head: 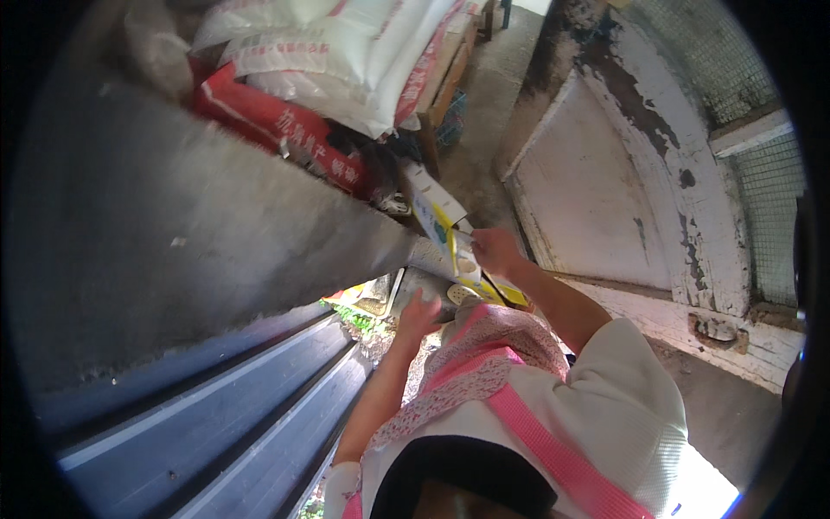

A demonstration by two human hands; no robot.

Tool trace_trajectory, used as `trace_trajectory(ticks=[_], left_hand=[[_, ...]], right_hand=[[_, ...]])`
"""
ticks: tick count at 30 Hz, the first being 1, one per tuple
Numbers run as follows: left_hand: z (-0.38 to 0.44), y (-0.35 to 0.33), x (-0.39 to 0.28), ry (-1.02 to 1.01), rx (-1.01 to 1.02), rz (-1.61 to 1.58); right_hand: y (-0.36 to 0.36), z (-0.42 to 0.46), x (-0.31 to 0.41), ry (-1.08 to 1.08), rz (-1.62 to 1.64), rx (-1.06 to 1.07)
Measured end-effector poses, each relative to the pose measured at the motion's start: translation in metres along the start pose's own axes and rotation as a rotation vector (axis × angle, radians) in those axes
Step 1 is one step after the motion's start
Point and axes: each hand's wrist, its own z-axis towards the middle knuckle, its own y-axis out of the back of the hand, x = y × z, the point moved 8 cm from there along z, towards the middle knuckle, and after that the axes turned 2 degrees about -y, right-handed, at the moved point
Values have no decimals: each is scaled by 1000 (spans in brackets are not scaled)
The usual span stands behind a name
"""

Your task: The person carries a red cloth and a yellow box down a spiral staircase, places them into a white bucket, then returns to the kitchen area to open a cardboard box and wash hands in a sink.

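Note:
My right hand (498, 252) is closed around the edge of a white-and-yellow printed cardboard carton (433, 206). The carton slants between the grey wall end and the door, and its fingertips-side edge is partly hidden by the hand. More yellow-and-white cardboard (483, 287) shows below, by my feet; whether it is one piece with the carton, I cannot tell. My left hand (420, 313) hangs lower and to the left, fingers apart, with nothing in it. One light-coloured perforated shoe (462, 295) shows between the hands.
A rough grey wall (214, 240) juts in from the left, above blue-grey panels (214, 415). Stacked white woven sacks (324, 65) lie over a red printed sack (285, 126) beyond it. At right stands a peeling white wooden door (596, 188) with mesh panels.

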Motion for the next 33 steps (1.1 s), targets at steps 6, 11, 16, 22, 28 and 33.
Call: trace_trajectory(ticks=[6, 11, 16, 22, 28, 33], left_hand=[[64, -24, -47, 150, -76, -36], [80, -29, -66, 58, -69, 86], [97, 18, -45, -100, 47, 436], [76, 33, -67, 130, 15, 483], [69, 19, -94, 73, -45, 484], [81, 20, -98, 55, -79, 504]], right_hand=[[4, -25, 53, 130, -118, 203], [-20, -53, 91, 183, 33, 377], [-5, -93, 66, 104, 439, 298], [74, -198, -92, -413, 539, -207], [37, -289, -168, -826, 395, -213], [14, -298, -183, -906, 447, -206]])
